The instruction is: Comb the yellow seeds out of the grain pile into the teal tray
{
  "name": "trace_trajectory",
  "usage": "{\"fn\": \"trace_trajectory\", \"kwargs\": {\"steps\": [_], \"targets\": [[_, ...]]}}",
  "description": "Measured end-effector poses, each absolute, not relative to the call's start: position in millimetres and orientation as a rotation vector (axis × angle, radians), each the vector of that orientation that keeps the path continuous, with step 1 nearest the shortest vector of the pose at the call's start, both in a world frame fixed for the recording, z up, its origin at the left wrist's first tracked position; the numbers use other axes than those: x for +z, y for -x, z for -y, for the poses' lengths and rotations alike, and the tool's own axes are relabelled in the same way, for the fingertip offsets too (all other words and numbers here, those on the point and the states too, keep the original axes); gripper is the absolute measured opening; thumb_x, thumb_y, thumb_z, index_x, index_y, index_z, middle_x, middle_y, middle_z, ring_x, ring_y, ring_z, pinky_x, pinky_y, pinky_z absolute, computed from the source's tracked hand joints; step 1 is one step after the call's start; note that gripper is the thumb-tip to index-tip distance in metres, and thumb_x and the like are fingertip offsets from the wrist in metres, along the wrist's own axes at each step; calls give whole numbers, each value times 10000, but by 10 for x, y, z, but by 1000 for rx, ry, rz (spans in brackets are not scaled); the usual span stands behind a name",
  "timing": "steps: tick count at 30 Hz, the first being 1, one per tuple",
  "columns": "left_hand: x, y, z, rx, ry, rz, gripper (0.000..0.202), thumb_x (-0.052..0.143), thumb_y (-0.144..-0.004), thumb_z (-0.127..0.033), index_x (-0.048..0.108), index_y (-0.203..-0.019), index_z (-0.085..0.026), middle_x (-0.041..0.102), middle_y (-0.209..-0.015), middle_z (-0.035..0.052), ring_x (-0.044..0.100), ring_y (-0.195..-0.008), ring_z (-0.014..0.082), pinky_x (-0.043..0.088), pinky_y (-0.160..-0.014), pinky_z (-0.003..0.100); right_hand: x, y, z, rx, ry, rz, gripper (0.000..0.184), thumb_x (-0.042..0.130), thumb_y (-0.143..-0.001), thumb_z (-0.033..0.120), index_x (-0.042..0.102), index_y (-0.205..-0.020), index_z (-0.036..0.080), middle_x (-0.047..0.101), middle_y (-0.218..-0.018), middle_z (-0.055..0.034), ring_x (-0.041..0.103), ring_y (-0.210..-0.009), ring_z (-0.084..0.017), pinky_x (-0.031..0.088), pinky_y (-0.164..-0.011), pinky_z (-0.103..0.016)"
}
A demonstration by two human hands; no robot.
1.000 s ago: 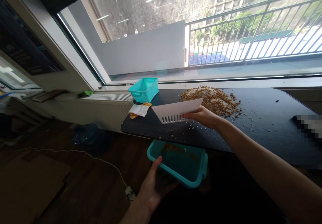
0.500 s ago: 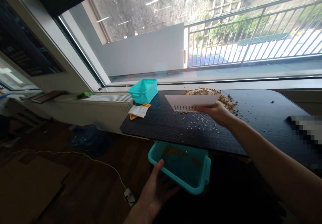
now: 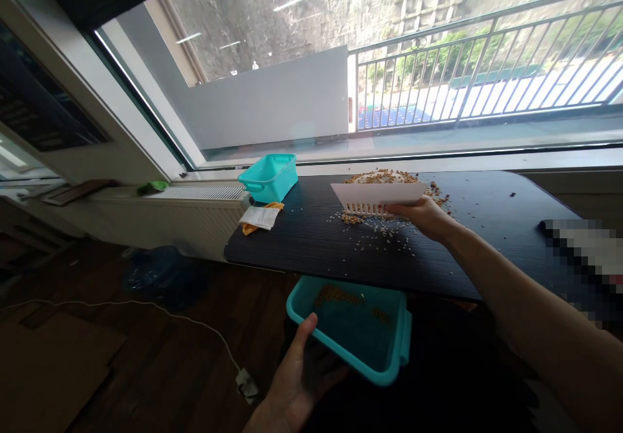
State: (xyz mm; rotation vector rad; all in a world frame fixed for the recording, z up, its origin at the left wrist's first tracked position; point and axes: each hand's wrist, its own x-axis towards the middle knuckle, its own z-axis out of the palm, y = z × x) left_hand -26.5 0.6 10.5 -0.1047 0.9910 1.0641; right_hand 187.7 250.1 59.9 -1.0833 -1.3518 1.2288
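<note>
My left hand (image 3: 302, 371) grips the near rim of a turquoise plastic basin (image 3: 374, 371), thumb over the edge, holding it just below the table's front edge. Some yellow-brown kernels or beans (image 3: 335, 295) lie in the basin's bottom. In my right hand (image 3: 428, 215) is a white flat scraper with a slotted lower edge (image 3: 377, 194), held upright over the dark table (image 3: 302, 248). Behind and around the scraper spreads a pile of yellow-brown kernels (image 3: 384, 176). Small white grains (image 3: 387, 233) are scattered on the near side, with a few kernels by the slots.
A second turquoise basin (image 3: 270, 176) stands at the table's back left, beside a folded white and orange cloth or packet (image 3: 261, 217). A radiator (image 3: 209, 209) runs along the wall under the window. On the floor are a blue plastic bag (image 3: 165, 274) and a power strip (image 3: 246, 385).
The scraper has shifted slightly right relative to the table, and more kernels show near its slotted edge. My left hand still holds the basin. The view has turned a little.
</note>
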Motion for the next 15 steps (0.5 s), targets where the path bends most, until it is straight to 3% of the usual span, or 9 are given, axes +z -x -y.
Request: {"fn": "trace_trajectory", "kwargs": {"steps": [15], "targets": [[163, 216, -3, 1067, 118, -966, 602, 579, -785, -466, 447, -1262, -123, 585, -1225, 164, 563, -1109, 315, 454, -932, 449, 591, -1777, -2428, 1290, 1037, 1303, 396, 843, -444, 297, 707, -785, 147, 727, -862, -73, 647, -856, -216, 481, -879, -372]]}}
